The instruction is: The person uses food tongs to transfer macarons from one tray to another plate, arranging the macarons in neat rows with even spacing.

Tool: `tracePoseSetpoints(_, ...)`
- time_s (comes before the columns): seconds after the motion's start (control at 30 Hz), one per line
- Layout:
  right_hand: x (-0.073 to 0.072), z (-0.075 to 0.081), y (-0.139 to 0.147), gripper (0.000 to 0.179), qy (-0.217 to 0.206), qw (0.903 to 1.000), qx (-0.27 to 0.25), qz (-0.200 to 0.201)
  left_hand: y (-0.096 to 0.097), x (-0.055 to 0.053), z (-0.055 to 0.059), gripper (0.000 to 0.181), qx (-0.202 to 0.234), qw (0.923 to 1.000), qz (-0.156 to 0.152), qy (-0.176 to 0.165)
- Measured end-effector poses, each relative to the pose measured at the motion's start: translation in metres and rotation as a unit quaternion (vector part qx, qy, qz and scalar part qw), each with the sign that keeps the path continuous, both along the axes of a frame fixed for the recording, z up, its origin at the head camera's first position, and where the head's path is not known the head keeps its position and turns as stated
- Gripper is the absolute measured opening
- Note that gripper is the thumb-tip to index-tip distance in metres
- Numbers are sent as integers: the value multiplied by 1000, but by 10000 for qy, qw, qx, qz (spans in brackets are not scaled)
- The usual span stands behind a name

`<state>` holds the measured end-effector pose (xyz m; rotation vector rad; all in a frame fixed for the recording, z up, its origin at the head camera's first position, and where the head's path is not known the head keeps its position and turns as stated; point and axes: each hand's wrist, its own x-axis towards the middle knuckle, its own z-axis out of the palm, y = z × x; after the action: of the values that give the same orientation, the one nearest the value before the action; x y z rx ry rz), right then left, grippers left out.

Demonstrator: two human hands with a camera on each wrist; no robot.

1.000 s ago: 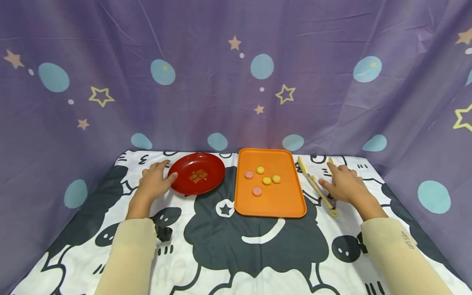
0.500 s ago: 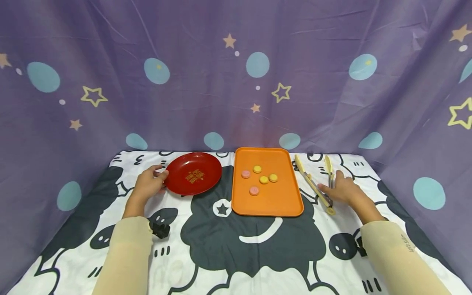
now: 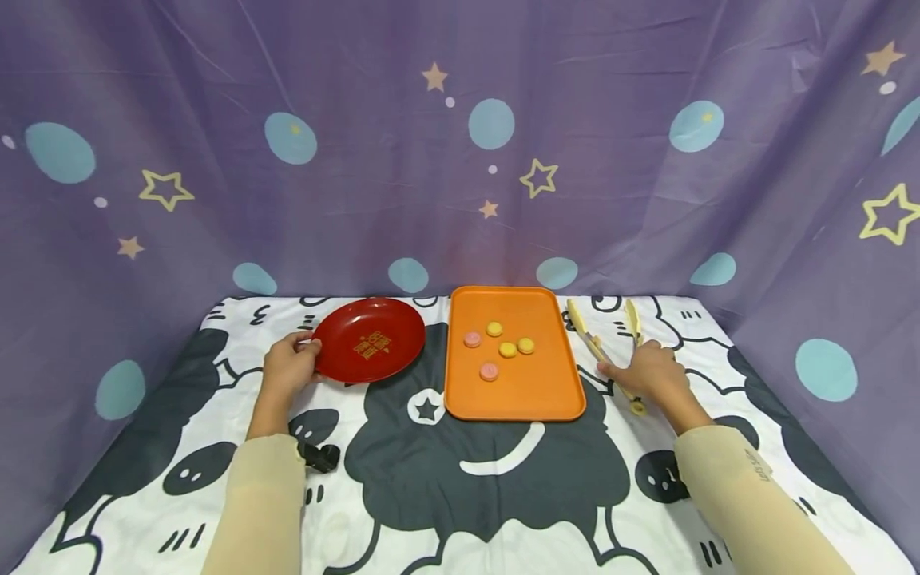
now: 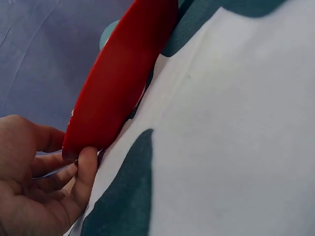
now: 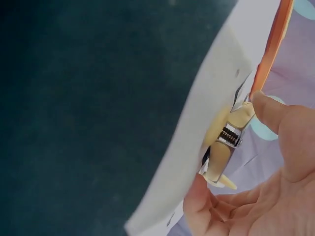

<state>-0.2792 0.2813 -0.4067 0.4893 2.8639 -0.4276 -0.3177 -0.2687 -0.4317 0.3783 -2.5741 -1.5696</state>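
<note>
In the head view my left hand (image 3: 286,369) is at the left side of a round red plate (image 3: 341,339) with gold characters. The left wrist view shows its thumb and fingers pinching the plate's rim (image 4: 93,113), which is tilted up in that view. At the right, my right hand (image 3: 656,377) is over a pair of tongs (image 3: 578,318) with cream tips, its arms spread in a V. The right wrist view has the thumb on one side of the tongs' sprung hinge end (image 5: 220,157) and the fingers curled at the other.
Between the hands lies an orange tray (image 3: 535,399) bearing pink macarons (image 3: 489,371) and yellow macarons (image 3: 526,346). A cloth (image 3: 496,495) with black-and-white cartoon sheep covers the table. Behind it hangs a purple curtain (image 3: 402,216) with stars.
My left hand has come to the plate's edge and now pinches the rim. The right hand has lowered onto the tongs, its fingers closing in around them. The head view has shifted slightly.
</note>
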Motion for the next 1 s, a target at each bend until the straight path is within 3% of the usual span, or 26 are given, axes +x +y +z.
tracePoseSetpoints(0.2, -6, -1, -2, 98, 125, 9999, -70, 54, -2, 1, 2, 46, 112, 9999, 33, -10)
tracePoseSetpoints(0.47, -13, 1, -5, 70, 37, 9996, -171, 208, -2, 1, 1, 44, 205, 9994, 167, -223)
tracePoseSetpoints(0.7, -14, 0, -8, 83, 83, 9999, -103, 69, -2, 2, -1, 45, 200, 9996, 187, -100)
tracePoseSetpoints(1.0, -16, 5, -9, 97, 274, 9945, -508, -879, -2, 2, 1, 44, 237, 9995, 177, -90)
